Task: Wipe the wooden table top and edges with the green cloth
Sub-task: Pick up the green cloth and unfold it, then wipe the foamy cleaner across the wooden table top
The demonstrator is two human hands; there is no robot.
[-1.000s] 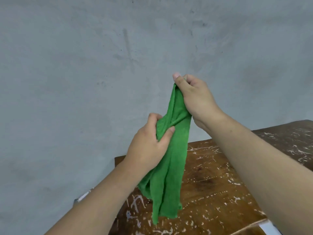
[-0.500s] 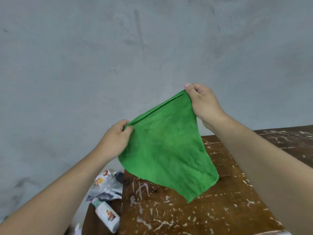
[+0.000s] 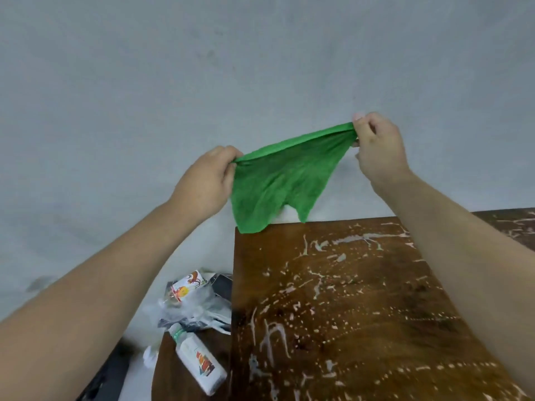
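Note:
The green cloth (image 3: 285,178) hangs spread in the air between both hands, above the far left corner of the wooden table. My left hand (image 3: 207,182) pinches its left top corner. My right hand (image 3: 376,147) pinches its right top corner, a little higher. The cloth's lower edge hangs just over the table's far edge. The wooden table top (image 3: 347,308) is dark brown, scratched and flecked with pale paint marks; my right forearm crosses over its right side.
A grey wall (image 3: 231,68) stands close behind the table. Left of the table, lower down, lie a white plastic bottle (image 3: 199,363) and a crumpled clear bag with printed packets (image 3: 188,299) on a smaller brown surface.
The bunched, hanging cloth has been opened out; my hands moved apart and stretched its top edge wide. The view has tipped down, showing more of the table and the clutter on the left.

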